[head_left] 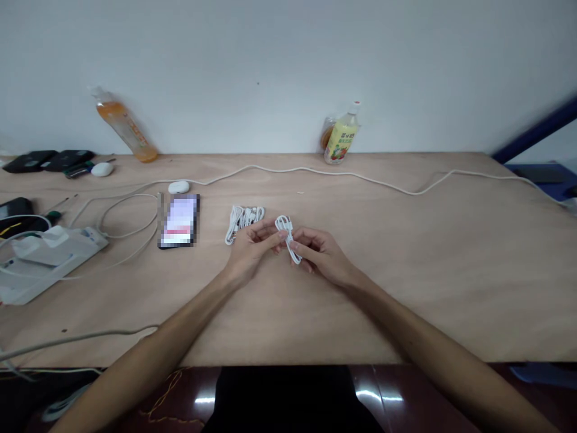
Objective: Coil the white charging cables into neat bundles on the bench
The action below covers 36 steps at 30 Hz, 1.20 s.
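A folded white charging cable (285, 224) is held above the table between both my hands. The fingers and thumb of my left hand (256, 243) pinch its left side near the middle. From the right, my right hand (322, 251) grips the same bundle between thumb and fingers. Loops of the cable stick out above and below the fingertips. Just behind my left hand, several more bundled white cables (243, 218) lie together on the table, partly covered by that hand.
A phone (180, 221) and a white earbud case (179, 187) lie to the left. A white power strip (54, 258) sits further left among cords. An orange drink bottle (126, 127) and a yellow-labelled bottle (342, 138) lean at the wall. A long white cord (315, 171) crosses the table (451, 270).
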Motion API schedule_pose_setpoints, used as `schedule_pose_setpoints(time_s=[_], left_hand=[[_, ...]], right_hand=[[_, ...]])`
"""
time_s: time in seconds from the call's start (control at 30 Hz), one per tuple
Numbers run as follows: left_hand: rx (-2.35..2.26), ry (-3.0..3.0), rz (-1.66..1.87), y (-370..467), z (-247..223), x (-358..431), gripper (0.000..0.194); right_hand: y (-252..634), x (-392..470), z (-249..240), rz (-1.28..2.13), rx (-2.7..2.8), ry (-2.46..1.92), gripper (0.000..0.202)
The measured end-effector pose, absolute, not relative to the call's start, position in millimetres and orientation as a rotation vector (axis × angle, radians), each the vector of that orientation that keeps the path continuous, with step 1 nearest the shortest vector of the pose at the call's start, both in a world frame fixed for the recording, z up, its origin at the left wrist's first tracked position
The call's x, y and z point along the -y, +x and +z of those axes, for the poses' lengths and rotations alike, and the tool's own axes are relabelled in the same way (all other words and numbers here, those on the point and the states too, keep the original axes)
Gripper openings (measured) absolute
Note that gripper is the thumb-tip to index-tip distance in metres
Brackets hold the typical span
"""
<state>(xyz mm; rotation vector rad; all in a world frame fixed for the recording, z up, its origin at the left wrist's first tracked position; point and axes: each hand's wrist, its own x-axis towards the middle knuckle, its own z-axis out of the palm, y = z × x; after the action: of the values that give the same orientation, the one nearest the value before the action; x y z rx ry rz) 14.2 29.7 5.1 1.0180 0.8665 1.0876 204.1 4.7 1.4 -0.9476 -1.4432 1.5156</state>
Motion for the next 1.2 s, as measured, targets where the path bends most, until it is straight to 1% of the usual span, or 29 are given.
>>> schedule_pose_setpoints(time_s=[0.13, 0.5, 0.7, 1.0, 1.2], left_hand=[[-0.892, 1.018, 1.089, 14.8, 3.5, -28.9, 0.048], [-0.911, 1.05, 1.077, 13.4, 4.1, -28.0, 0.048], [-0.904, 1.034, 1.087, 13.1, 5.1, -28.3, 0.047], [-0.921, 1.081, 1.102, 12.3, 11.9, -25.1, 0.047], [-0.879, 1.116, 1.085, 10.5, 10.9, -25.4, 0.05]], right_hand=[[204.2, -4.4, 1.5, 1.52, 1.441, -0.945, 0.043], [205.0, -6.0, -0.8, 1.495, 1.451, -0.987, 0.046], [204.1, -5.6, -0.1, 1.485, 1.449, -1.012, 0.045], [202.1, -1.1, 2.2, 1.346, 1.466, -1.065, 0.044], [205.4, -3.1, -3.4, 1.438, 1.47, -1.041, 0.043]])
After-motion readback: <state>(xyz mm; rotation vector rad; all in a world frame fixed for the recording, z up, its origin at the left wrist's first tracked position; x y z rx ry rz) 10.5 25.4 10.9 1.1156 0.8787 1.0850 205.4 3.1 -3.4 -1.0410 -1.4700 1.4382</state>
